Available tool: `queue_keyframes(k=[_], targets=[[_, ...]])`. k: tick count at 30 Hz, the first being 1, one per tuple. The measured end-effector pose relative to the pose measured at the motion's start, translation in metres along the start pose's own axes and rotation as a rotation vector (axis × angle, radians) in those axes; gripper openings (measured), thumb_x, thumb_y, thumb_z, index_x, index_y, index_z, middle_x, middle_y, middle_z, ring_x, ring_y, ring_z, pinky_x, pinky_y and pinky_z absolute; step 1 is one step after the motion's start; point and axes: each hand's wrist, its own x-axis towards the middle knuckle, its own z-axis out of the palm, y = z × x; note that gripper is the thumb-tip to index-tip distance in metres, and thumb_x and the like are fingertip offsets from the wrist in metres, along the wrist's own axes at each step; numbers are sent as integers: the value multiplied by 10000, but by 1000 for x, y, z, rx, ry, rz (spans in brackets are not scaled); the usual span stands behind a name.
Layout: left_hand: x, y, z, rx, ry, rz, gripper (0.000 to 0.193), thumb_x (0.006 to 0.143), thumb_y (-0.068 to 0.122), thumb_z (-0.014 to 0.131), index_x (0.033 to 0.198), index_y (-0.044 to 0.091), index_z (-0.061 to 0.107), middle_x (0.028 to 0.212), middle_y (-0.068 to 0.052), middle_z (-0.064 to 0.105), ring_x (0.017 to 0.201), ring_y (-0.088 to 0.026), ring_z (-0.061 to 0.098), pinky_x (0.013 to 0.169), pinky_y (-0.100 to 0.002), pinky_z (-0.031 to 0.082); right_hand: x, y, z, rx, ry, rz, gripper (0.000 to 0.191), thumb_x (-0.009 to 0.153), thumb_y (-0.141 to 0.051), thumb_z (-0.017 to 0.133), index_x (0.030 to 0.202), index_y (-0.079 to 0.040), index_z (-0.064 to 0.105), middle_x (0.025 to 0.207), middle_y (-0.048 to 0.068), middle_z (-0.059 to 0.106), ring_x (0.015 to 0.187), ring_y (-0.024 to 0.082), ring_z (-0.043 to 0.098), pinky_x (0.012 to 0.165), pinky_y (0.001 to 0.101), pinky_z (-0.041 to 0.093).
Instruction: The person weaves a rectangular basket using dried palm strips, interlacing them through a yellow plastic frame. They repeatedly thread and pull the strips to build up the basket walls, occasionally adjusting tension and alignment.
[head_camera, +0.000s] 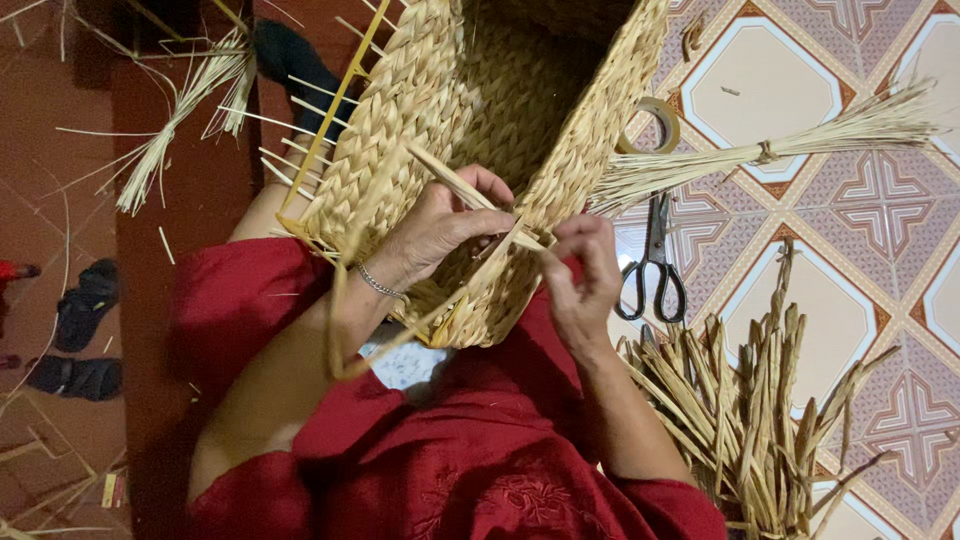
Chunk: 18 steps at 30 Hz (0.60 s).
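The left hand reaches over the rim of the woven basket lying on the person's lap, wrist bent and bracelet showing, its fingers curled shut around a flat straw strip that sticks up past the knuckles. The right hand comes in from the other side at the basket's corner, forearm angled up from the red sleeve, thumb and forefinger pinched on another strip's end while the remaining fingers fold loosely. Scissors, a tape roll and straw bundles lie on the tiled floor just beside the right hand.
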Motion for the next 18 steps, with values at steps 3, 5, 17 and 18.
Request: queue_keyframes(k=[3,5,17,18], targets=[[-3,0,3,61,15,-1,289,830,124,820,1064,9,696,938,-105,732,807,-130,698,724,-233,601,-25,19,-23,280,72,295,119,861,52,552,838,-61,578,1024,104,669,873,161,632,712,299,591],[-4,-2,2,54,12,-22,255,841,95,803,1057,3,704,938,-116,749,818,-144,716,733,-243,619,-47,28,-45,210,110,490,118,865,55,581,819,-53,591,964,122,699,774,165,609,662,302,563],[-1,-13,-8,15,-36,94,92,902,-26,752,967,34,726,1063,-148,773,1014,-200,762,902,-311,674,-156,53,-210,-543,307,935,136,900,27,657,806,-45,591,843,142,614,720,195,511,623,311,453],[-2,-10,-7,72,-48,114,85,907,-31,751,960,28,721,1089,-156,773,1036,-200,762,916,-311,672,-163,52,-221,-604,343,977,100,874,25,632,808,-37,590,836,143,625,703,187,526,594,316,468]])
